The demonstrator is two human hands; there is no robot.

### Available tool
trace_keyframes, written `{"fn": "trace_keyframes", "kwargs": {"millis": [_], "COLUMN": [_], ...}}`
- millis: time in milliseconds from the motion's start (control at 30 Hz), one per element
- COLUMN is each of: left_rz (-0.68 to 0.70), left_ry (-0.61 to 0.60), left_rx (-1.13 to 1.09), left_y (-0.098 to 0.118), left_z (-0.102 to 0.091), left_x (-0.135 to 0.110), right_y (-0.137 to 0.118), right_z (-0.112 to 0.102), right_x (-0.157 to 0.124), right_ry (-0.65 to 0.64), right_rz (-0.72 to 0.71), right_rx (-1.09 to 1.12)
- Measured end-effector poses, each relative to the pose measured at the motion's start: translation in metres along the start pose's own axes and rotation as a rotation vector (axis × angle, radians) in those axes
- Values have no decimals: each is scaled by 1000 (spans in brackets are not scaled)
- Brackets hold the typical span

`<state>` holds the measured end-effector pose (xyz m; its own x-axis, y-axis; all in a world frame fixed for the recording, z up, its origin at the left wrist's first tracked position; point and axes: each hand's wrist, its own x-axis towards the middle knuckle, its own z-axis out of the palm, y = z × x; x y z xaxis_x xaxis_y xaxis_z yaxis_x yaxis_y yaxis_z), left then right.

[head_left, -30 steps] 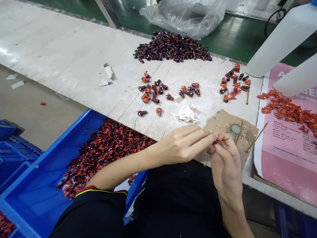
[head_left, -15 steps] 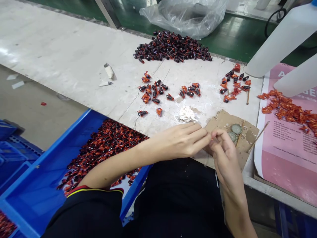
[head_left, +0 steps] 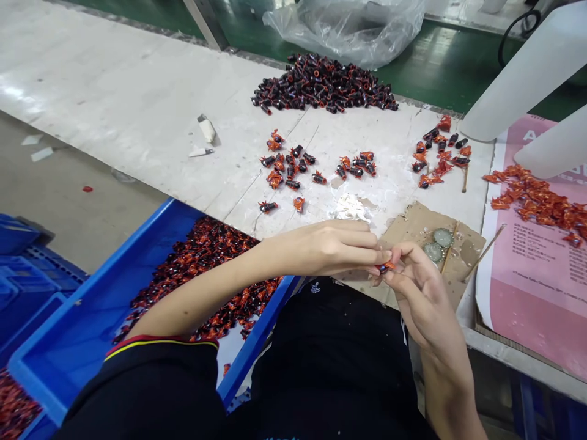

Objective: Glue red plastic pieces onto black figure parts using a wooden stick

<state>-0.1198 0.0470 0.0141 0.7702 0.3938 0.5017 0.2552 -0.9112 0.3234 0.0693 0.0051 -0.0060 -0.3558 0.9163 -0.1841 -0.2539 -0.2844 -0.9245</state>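
Note:
Between the fingertips of both hands is a small black-and-orange plastic part (head_left: 385,267), mostly covered by the fingers. My left hand (head_left: 328,247) reaches in from the left, fingers bent and closed on one end of it. From the other side my right hand (head_left: 422,284) pinches the orange end between thumb and forefinger. Just beyond, a piece of cardboard (head_left: 419,220) carries two round greyish discs (head_left: 443,237) and a thin stick (head_left: 450,247). Loose black-and-orange parts (head_left: 291,166) lie on the white table (head_left: 151,116) ahead of my hands.
A heap of black parts (head_left: 325,85) sits at the table's back edge. Orange pieces (head_left: 541,201) lie on a pink printed sheet (head_left: 518,263), near white bottles (head_left: 527,73). Below left, a blue bin (head_left: 68,342) holds many assembled-looking parts. White crumpled material (head_left: 351,208) lies near my left hand.
The black-and-orange part now shows between my fingertips, where only a speck of orange showed before. My hands have shifted slightly, and the whole view has moved a little.

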Motion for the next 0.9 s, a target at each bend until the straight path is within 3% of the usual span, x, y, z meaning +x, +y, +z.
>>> {"fn": "trace_keyframes", "kwargs": {"millis": [267, 467, 900], "left_rz": [27, -72, -323], "left_ry": [281, 485, 714], "left_rx": [67, 88, 29], "left_y": [-2, 2, 20], "left_z": [25, 44, 63], "left_x": [-5, -4, 3], "right_y": [-5, -8, -2], "right_z": [10, 18, 22], "right_x": [0, 5, 12], "right_ry": [80, 130, 158], "right_rz": [8, -17, -95], "right_rx": [94, 175, 210]}}
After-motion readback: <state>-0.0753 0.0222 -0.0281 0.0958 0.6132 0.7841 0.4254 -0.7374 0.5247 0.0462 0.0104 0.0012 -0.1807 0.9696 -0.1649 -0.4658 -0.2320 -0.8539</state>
